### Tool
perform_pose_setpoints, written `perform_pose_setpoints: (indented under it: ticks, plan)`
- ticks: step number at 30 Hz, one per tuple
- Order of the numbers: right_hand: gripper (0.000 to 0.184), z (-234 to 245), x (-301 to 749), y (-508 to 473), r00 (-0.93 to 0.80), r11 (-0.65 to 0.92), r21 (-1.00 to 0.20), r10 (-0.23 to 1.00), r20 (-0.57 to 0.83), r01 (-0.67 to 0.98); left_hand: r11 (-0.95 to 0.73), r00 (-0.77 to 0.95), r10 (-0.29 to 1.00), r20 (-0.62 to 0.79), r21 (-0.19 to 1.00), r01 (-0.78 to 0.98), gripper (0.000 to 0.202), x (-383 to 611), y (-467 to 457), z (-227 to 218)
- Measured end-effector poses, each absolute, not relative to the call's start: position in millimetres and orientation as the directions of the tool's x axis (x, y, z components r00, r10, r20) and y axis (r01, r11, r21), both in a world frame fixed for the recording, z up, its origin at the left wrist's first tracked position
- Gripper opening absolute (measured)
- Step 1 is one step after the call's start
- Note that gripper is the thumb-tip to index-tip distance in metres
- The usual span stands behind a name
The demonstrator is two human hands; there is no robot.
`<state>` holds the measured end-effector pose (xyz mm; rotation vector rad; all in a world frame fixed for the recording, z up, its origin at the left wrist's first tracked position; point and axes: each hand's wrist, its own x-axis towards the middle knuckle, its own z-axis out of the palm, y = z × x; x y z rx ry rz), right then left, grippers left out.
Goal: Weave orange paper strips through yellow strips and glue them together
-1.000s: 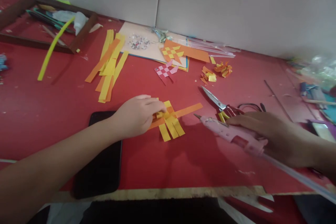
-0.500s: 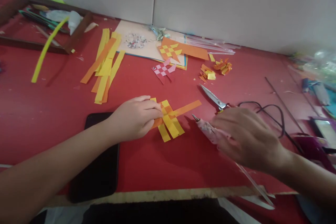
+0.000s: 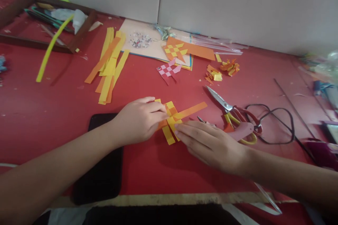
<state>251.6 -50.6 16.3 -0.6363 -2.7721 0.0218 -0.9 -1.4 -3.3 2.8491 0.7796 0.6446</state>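
Woven yellow and orange paper strips [image 3: 169,133] lie on the red table in front of me, one orange strip sticking out to the right. My left hand [image 3: 139,121] grips their left side, fingers closed and partly hiding the weave. From the right, my right hand [image 3: 211,144] reaches in with fingers stretched out, its fingertips touching the yellow strips. Just behind that hand lies a pink glue gun [image 3: 241,132], its nozzle showing past the knuckles and much of its body hidden. Scissors [image 3: 219,98] with red and yellow handles lie beside it.
A black phone [image 3: 99,168] lies under my left forearm. Loose paper strips [image 3: 108,66], a pink woven paper fish [image 3: 167,71], an orange-yellow one [image 3: 175,51] and paper scraps [image 3: 229,66] lie farther back. A wooden frame [image 3: 71,45] holds tools. A dark cord [image 3: 293,126] loops at right.
My right hand has let go of the glue gun, which now lies on the table, and has moved left onto the yellow strips. My left hand stays on the weave.
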Motion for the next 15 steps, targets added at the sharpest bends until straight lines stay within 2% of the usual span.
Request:
perform_pose_setpoints:
  ticks: [6,10,15]
  plan:
    - [0.031,20.3,253.1,-48.4,-0.902,0.925,-0.028,0.377,0.210,0.380,-0.868,0.790,0.496,0.360,0.214,0.447,0.028,-0.8,-1.7,-4.0]
    - [0.030,20.0,251.6,-47.8,-0.900,0.919,-0.023,0.390,0.194,0.394,-0.879,0.809,0.473,0.349,0.128,0.459,0.028,0.0,-3.4,-3.3]
    - [0.025,19.3,246.1,-48.1,-0.886,0.915,-0.039,0.399,0.237,0.402,-0.884,0.817,0.448,0.363,0.043,0.466,0.028,0.9,-4.7,-2.2]
